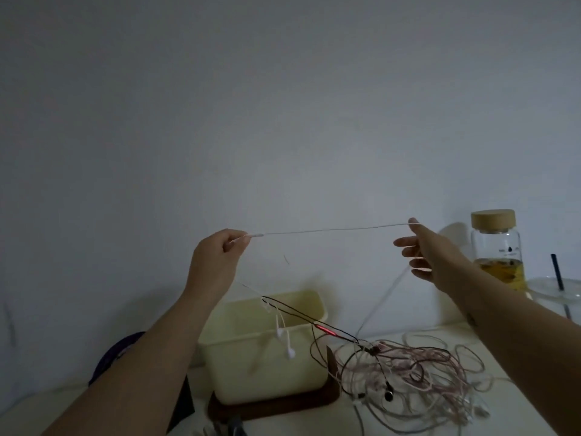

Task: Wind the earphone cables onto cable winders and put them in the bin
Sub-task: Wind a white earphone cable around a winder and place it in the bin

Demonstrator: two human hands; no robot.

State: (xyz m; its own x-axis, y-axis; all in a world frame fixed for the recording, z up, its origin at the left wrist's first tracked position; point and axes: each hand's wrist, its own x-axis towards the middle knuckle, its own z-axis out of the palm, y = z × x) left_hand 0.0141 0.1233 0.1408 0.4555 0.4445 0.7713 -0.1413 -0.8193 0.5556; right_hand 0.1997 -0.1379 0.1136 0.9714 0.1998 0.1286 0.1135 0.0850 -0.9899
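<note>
A white earphone cable (333, 229) is stretched level in the air between both hands. My left hand (217, 256) pinches its plug end, fingers curled. My right hand (423, 250) holds the other end near the thumb and forefinger while the other fingers spread out. From the right hand the cable slopes down to a tangled heap of pink, white and black earphone cables (418, 379) on the table. White earbuds (287, 349) dangle in front of the cream bin (267, 369). A black cable with a red part (323, 328) crosses over the bin's rim.
The bin stands on a dark wooden tray (273, 407). At the right are a glass jar with a wooden lid (495, 250) and a clear cup with a black straw (556, 291). A purple object (116, 354) lies at the left. A bare wall is behind.
</note>
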